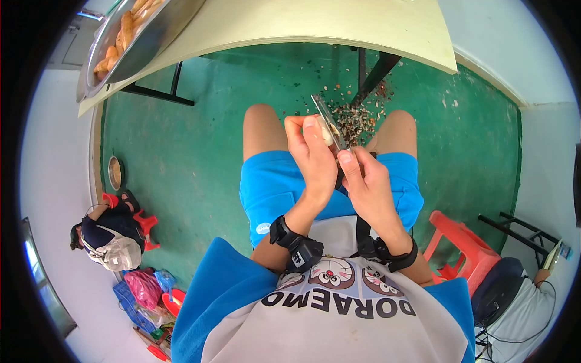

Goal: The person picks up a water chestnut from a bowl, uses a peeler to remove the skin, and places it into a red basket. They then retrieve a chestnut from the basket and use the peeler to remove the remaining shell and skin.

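My left hand, fingers curled, is closed around a pale, rounded piece of food that looks peeled; the fingers cover part of it. My right hand grips the near end of a knife, its narrow, straight metal blade lying along the right side of the pale piece. The blade points up and away from me, its far tip past my left fingertips. Both hands are close together above my lap, between my knees. Beyond them, a heap of small peelings and scraps is scattered on the green floor.
A pale tabletop stands ahead, bearing a metal basin of orange-brown food pieces. A black table leg rises by the scraps. Red stools stand right. At left are a seated person, a bowl and bags.
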Demonstrator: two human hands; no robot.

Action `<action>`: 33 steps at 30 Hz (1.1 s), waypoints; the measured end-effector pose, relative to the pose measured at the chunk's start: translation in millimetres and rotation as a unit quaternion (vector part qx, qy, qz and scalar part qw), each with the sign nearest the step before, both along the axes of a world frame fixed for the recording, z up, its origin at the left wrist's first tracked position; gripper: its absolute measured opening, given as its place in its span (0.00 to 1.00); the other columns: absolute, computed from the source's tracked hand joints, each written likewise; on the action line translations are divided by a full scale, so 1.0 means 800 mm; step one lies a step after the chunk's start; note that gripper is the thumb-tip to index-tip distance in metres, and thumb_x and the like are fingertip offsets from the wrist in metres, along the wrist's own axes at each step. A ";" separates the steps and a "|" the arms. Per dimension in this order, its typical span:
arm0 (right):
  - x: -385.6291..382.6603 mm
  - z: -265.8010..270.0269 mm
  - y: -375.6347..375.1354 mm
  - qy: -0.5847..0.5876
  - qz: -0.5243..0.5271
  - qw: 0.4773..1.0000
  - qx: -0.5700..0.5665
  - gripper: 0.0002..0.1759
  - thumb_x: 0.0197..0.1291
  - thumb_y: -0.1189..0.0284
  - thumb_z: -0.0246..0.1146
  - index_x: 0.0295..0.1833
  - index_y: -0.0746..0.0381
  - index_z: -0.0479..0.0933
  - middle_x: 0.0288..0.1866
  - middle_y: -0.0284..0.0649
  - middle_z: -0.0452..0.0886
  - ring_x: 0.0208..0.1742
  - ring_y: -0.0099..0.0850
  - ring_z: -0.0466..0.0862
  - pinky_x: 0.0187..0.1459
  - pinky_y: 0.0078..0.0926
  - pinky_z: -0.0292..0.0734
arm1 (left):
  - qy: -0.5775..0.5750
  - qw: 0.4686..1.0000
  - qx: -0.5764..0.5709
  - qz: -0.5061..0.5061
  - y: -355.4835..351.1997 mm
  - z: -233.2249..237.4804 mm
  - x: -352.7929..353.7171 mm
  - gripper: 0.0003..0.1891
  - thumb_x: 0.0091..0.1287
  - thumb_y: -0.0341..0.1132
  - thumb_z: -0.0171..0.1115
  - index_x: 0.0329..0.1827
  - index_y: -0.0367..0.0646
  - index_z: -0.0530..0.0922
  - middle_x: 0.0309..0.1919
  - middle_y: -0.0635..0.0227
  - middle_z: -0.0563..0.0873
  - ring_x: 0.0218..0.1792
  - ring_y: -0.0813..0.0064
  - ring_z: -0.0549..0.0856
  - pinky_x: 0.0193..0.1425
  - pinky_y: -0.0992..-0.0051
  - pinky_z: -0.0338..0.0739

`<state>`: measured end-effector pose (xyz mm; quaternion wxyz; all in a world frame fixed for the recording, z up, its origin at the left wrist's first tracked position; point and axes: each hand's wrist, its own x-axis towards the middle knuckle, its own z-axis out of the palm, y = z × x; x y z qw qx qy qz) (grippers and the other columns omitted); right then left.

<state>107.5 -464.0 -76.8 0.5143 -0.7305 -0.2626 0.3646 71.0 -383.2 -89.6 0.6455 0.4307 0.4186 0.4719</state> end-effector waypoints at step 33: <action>0.029 -0.001 -0.020 -0.147 -0.012 0.989 -0.001 0.16 0.56 0.62 0.58 0.35 0.66 0.71 0.16 0.40 0.72 0.16 0.23 0.71 0.18 0.21 0.63 | -0.149 0.901 -0.305 -0.270 0.028 0.009 -0.013 0.26 0.63 0.63 0.27 0.24 0.50 0.62 0.10 0.76 0.59 0.10 0.86 0.55 0.12 0.84 0.46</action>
